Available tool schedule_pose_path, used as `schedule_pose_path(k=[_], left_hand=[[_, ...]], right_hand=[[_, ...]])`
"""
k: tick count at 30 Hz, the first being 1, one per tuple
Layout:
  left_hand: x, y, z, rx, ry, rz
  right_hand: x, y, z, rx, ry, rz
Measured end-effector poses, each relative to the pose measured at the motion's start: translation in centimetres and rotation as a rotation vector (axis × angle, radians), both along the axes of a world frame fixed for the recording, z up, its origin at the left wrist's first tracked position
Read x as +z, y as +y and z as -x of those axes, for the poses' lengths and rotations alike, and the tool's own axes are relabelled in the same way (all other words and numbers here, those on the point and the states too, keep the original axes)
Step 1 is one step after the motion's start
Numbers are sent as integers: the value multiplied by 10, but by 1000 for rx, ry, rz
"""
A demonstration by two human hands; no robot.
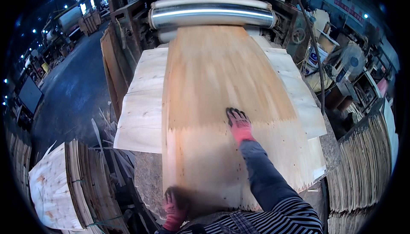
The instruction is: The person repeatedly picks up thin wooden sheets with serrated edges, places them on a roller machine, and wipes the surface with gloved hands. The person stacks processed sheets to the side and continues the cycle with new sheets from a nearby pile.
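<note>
A long tan wood veneer sheet (222, 76) runs from the rollers toward me, with a jagged edge across its near end. Under it, a paler veneer sheet (205, 161) reaches almost to my body. My right hand (239, 125), in a pink glove with dark fingertips, lies flat at the tan sheet's jagged edge, fingers stretched out. Down at the pale sheet's near left corner is my left hand (174, 210), gloved alike. Motion smears its fingers, and whether it grips the sheet cannot be made out.
A machine with shiny metal rollers (213, 15) stands at the far end. Wider white veneer (143, 93) shows on both sides of the tan sheet. Veneer stacks (361, 170) stand at right and lower left (81, 182). A fan (352, 61) and buckets are at far right.
</note>
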State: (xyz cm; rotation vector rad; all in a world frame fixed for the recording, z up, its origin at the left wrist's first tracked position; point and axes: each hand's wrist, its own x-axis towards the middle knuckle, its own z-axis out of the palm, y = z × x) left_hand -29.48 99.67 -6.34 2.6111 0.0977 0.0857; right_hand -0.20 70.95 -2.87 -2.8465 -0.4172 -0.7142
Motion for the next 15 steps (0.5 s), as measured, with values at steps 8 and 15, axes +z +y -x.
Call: schedule_pose_path(k=[8, 15], left_hand=[[11, 9, -22, 69, 37, 129], [-15, 32, -41, -38, 41, 101]], right_hand=[[19, 30, 94, 81, 127, -150], [3, -26, 254, -18, 338, -24]])
